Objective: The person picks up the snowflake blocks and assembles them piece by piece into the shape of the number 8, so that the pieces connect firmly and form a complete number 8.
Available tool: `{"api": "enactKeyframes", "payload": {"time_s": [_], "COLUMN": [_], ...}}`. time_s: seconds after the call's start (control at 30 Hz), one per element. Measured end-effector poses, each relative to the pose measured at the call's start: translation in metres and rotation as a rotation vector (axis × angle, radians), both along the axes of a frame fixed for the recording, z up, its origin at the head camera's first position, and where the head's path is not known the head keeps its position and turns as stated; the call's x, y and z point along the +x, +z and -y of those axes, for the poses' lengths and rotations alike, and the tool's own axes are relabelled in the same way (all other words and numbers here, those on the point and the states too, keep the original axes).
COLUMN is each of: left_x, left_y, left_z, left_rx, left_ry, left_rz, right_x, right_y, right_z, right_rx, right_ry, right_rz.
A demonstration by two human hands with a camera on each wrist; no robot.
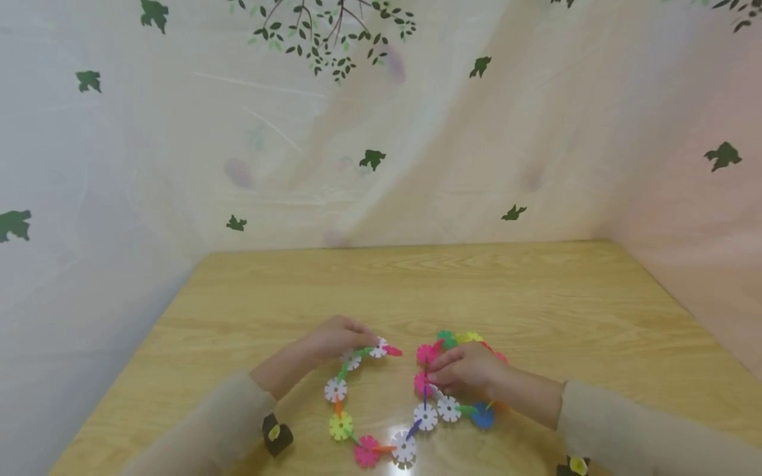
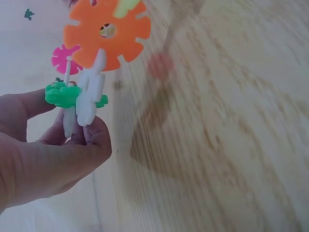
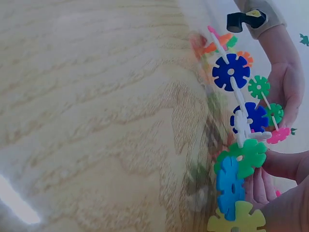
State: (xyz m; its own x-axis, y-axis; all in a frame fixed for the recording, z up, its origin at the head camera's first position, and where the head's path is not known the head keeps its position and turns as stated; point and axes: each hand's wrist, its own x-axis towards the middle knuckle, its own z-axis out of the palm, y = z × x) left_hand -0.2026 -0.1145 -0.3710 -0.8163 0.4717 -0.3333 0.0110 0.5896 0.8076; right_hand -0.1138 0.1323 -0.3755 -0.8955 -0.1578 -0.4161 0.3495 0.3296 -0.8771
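Slotted plastic snowflake discs are joined edge to edge in a chain that curves over the table. My left hand (image 1: 342, 338) pinches the chain near its left end, by a white disc (image 1: 378, 348) with a pink disc (image 1: 392, 351) at the tip. In the left wrist view, my fingers hold white discs beside a green disc (image 2: 63, 95), below an orange disc (image 2: 87, 34). My right hand (image 1: 470, 367) grips the chain beside two pink discs (image 1: 424, 383). The pink tip stands apart from these. Discs under my right palm are partly hidden.
The wooden table (image 1: 268, 291) carries the chain. A pale curtain (image 1: 417, 132) printed with leaves and birds hangs around its back and sides. On the right, the chain loops past a blue disc (image 1: 483, 416) and a green disc (image 1: 446, 340).
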Motion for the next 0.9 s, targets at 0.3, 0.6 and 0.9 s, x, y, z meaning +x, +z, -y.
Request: {"api": "enactKeyframes", "payload": {"time_s": [0.3, 0.6, 0.9], "left_x": [0.002, 0.000, 0.001], "left_y": [0.002, 0.004, 0.001], "left_z": [-0.010, -0.014, -0.019], "left_rx": [-0.028, -0.039, -0.052], "left_ry": [-0.092, -0.154, -0.151], "left_rz": [-0.040, -0.041, -0.047], "right_x": [-0.004, -0.010, -0.017], "right_y": [0.002, 0.008, 0.008], "right_z": [0.003, 0.002, 0.001], "right_rx": [-0.063, -0.022, 0.059], "right_ry": [0.009, 0.091, 0.123], "right_rz": [0.041, -0.002, -0.047]}}
